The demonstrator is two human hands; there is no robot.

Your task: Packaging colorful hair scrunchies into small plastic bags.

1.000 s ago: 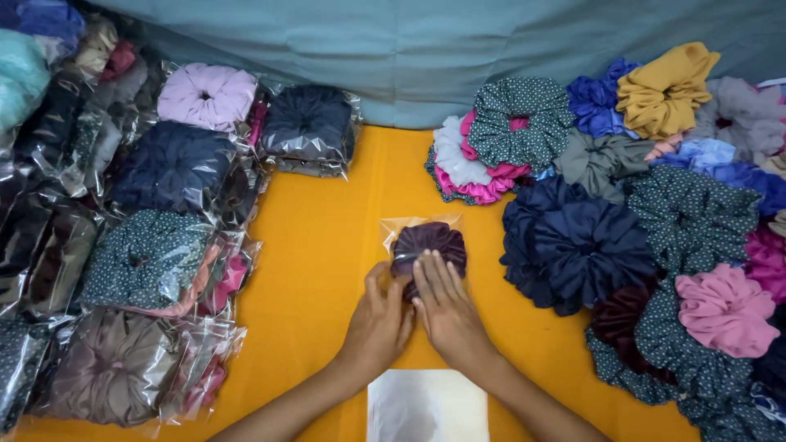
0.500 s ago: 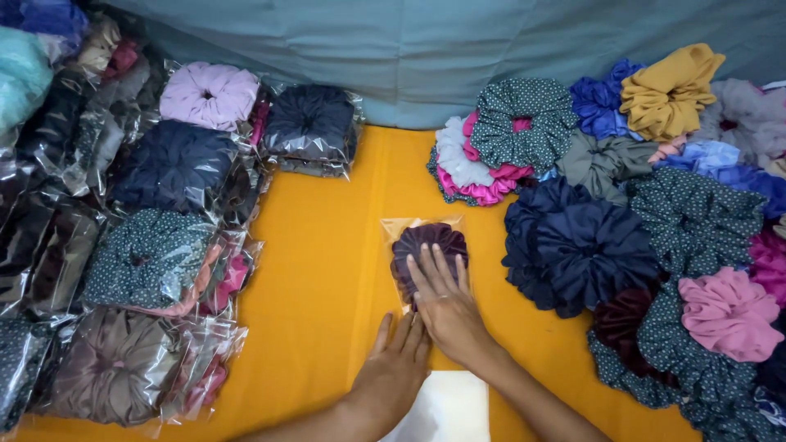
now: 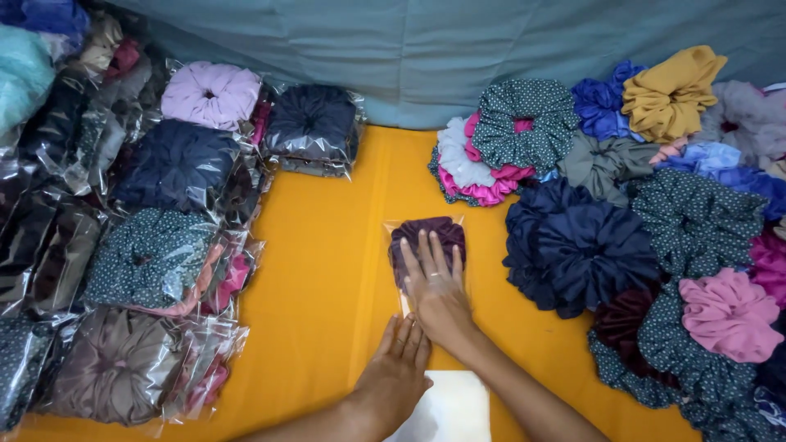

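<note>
Plum scrunchie (image 3: 427,233) in its clear bag (image 3: 401,282) needs my right hand (image 3: 438,290) flat on top, pressing evenly, while my left hand (image 3: 397,372) lies open and empty on the yellow surface (image 3: 327,286).

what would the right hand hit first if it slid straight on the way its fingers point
Probably only bare orange cloth beyond the bagged purple scrunchie under the right hand, then the grey-blue backdrop; depth is unclear.

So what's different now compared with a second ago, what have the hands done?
The left hand let go of the bagged purple scrunchie and drew back toward the white sheets. The right hand slid forward and now presses flat on the bag. The packed scrunchies, loose pile and orange cloth stayed put.
</note>
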